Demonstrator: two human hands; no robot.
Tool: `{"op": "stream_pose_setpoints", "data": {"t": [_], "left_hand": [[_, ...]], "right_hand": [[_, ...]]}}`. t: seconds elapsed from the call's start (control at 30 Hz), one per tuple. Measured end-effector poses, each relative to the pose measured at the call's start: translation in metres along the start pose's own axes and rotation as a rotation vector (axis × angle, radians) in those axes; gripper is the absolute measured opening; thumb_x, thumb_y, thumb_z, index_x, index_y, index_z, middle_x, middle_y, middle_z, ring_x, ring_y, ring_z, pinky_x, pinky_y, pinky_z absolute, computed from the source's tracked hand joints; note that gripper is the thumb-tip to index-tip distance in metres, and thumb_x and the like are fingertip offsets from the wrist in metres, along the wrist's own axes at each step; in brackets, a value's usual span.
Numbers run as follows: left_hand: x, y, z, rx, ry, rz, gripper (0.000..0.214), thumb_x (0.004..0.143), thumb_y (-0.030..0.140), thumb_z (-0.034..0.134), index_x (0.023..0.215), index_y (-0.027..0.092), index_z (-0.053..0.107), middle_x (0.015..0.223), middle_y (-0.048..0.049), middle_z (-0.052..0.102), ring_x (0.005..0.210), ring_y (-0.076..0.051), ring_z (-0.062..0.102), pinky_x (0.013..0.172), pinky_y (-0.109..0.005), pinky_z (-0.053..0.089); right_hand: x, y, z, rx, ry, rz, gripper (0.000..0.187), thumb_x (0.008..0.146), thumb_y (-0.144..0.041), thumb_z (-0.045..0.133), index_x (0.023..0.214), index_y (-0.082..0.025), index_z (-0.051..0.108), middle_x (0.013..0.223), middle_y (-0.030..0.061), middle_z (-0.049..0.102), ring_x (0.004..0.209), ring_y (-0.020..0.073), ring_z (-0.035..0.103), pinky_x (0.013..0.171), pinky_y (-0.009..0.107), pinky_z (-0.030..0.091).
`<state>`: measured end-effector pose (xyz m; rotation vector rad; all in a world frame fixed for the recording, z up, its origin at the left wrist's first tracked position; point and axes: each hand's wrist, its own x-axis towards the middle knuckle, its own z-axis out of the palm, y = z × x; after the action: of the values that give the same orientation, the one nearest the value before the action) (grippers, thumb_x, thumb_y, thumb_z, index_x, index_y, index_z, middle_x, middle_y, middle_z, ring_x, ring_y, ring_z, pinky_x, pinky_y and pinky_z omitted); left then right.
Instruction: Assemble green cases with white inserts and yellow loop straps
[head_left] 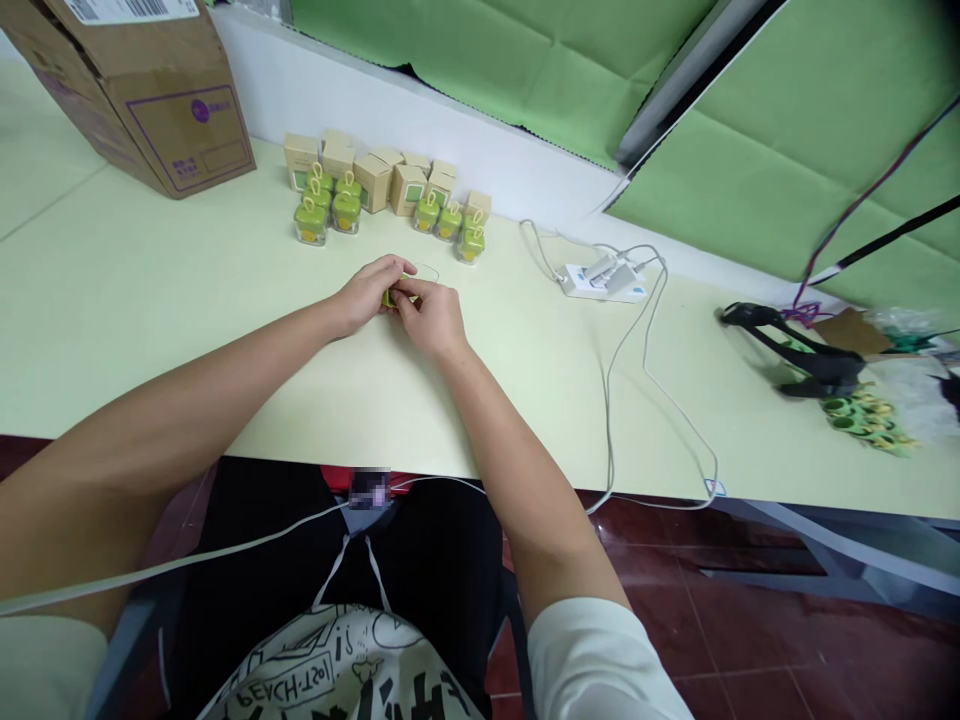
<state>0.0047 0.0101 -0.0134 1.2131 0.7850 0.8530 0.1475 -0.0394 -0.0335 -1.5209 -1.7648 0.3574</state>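
Over the table, my left hand (375, 290) and my right hand (435, 315) meet with fingers closed on a small green piece (388, 298). My fingers cover most of it, so its full shape is hidden; its colour matches the lids of the bottles nearby. A thin pale cord loop (429, 268) sticks out just above my right fingers. Beyond my hands stand small clear bottles with green lids and cord loops: a left group (310, 222) and a right group (470, 244). Behind them is a row of small kraft boxes (373, 182).
A large cardboard carton (180, 130) stands at the back left. To the right lie a white power strip (604, 282) with trailing cables (649, 365), a black stand-like object (806, 355) and a pile of green parts (870, 420). The table's front edge (420, 472) is near my lap.
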Motion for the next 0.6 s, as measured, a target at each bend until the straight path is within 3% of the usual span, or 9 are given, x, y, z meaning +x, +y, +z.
{"op": "stream_pose_setpoints", "data": {"t": [0.17, 0.33, 0.6], "left_hand": [[0.0062, -0.0027, -0.0056, -0.057, -0.033, 0.041, 0.024, 0.111, 0.03, 0.061, 0.097, 0.015, 0.072, 0.09, -0.0036, 0.07, 0.084, -0.015, 0.069, 0.078, -0.026, 0.055], [0.0086, -0.0043, -0.0061, -0.032, -0.085, 0.113, 0.049, 0.109, 0.056, 0.069, 0.085, 0.012, 0.074, 0.086, -0.008, 0.074, 0.088, -0.018, 0.075, 0.086, -0.032, 0.059], [0.0093, -0.0055, -0.0052, 0.002, -0.044, 0.155, 0.065, 0.1, 0.077, 0.069, 0.089, 0.013, 0.077, 0.085, -0.0106, 0.078, 0.093, -0.022, 0.079, 0.086, -0.034, 0.061]], "right_hand": [[0.0003, 0.0005, 0.001, 0.062, 0.077, -0.006, 0.028, 0.102, -0.022, 0.06, 0.106, -0.023, 0.087, 0.093, 0.0021, 0.082, 0.078, 0.0185, 0.07, 0.087, 0.035, 0.056], [0.0021, 0.0041, 0.0044, 0.15, 0.145, -0.009, 0.025, 0.102, -0.028, 0.062, 0.107, -0.023, 0.086, 0.095, 0.002, 0.084, 0.073, 0.0166, 0.068, 0.082, 0.034, 0.057], [0.0029, 0.006, 0.0085, 0.183, 0.167, -0.018, 0.025, 0.103, -0.029, 0.062, 0.109, -0.024, 0.085, 0.097, 0.0033, 0.084, 0.076, 0.0172, 0.07, 0.086, 0.035, 0.058]]}}
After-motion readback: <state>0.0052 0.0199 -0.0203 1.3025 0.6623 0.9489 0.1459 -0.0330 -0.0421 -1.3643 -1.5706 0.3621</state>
